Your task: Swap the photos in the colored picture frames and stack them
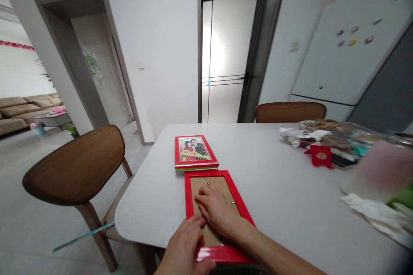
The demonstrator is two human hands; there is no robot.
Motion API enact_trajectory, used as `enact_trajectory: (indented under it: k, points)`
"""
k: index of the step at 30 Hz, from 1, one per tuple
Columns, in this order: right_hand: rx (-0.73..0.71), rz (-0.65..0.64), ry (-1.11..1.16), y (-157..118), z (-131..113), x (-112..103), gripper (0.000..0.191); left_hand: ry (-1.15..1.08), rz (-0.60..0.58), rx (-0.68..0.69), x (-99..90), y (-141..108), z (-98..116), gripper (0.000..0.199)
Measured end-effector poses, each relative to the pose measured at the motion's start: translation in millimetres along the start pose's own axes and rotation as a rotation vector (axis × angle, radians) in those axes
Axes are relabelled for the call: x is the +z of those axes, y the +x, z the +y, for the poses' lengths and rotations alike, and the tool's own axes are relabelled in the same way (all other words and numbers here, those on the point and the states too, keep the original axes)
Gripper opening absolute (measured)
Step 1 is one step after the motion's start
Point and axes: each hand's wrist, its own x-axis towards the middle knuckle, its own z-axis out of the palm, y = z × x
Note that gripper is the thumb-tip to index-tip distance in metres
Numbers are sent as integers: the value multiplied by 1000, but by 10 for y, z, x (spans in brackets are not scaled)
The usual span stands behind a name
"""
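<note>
A red picture frame lies face down on the white table, its brown backing board up. Small metal clips show at the board's edges, one metal clip on the right side. My left hand grips the frame's near left corner, thumb at the near edge and fingers over the left side. My right hand rests on the board, fingers stretched towards the left edge, fingertips at a small clip there. The thumb of that hand is partly hidden. Just beyond lies another red frame, face up with a couple's photo in it.
The white table has a rounded left corner. On its right are a red card, plastic packaging, a blurred pink thing and white tissue. Wooden chairs stand left and behind.
</note>
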Motion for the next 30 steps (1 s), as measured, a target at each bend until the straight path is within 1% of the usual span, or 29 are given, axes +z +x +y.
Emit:
enact_trajectory:
  k: [2,5,9,11,14,17,19,22,24,26,28,30]
  points:
    - [-16,1,18,38,-17,35,26,-16,-6,2,1,4,-9,24]
    - [-20,7,65,14,-19,66,27,-23,-9,6,13,13,-34,25]
    - [0,10,88,16,57,88,23,-27,-17,-3,41,25,-74,26]
    - [77,35,75,82,151,85,22,-25,-30,-5,46,26,-86,25]
    - [229,105,33,241,345,79,23,-14,-60,-6,31,26,-86,25]
    - [339,135,-4,394,519,110,19,5,-76,-12,9,32,-73,26]
    - [390,149,-17,459,590,151,17,25,-74,-16,5,39,-66,28]
    - [430,183,-12,503,622,203,15,75,-50,-3,25,42,-79,31]
    - [436,206,11,510,606,199,14,128,-20,37,62,41,-112,34]
    - [420,225,55,495,579,151,15,210,32,126,124,44,-159,37]
    - [378,245,114,438,565,62,19,318,114,235,208,53,-209,35]
    - [334,272,172,321,595,-56,22,414,191,311,301,66,-247,32]
